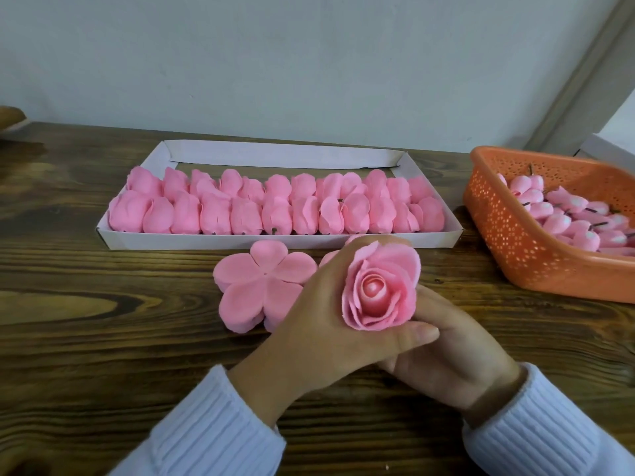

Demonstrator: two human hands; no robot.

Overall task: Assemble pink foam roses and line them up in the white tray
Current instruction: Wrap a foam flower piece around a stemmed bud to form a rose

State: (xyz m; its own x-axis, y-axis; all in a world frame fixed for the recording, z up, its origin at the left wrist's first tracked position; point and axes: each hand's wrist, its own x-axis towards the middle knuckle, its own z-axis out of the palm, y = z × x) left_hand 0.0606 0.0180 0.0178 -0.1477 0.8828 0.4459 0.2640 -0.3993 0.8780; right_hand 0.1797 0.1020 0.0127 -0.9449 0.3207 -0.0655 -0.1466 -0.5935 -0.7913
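1. We are holding one pink foam rose [379, 290] upright between both hands, above the table and just in front of the white tray [240, 241]. It is not in the tray yet.
2. Our left hand [319, 324] is wrapping round the rose from the left, with the fingers curled behind the outer petals and the thumb crossing under the bloom.
3. Our right hand [460, 345] is lying against the rose's lower right side. We cannot tell whether its fingers are pinching the stem, because the left thumb is hiding them.
4. To do this step well, we are judging that the outer petals want cupping gently rather than squeezing, since foam looks likely to crease. They also want seating evenly round the pale bud at the centre.
5. The tray is carrying two rows of finished roses [275, 207] lying on their sides; the room left appears to be the strip behind them.
6. A stack of flat five-lobed petal pieces [257, 286] is sitting just left of our hands. At the right, an orange perforated basket [508, 249] is holding buds [567, 214] with dark stems.
7. Everything is resting on a dark-grained wooden table [103, 338] set against a plain pale wall [309, 63] — white ribbed sleeves [213, 424] are covering our wrists.
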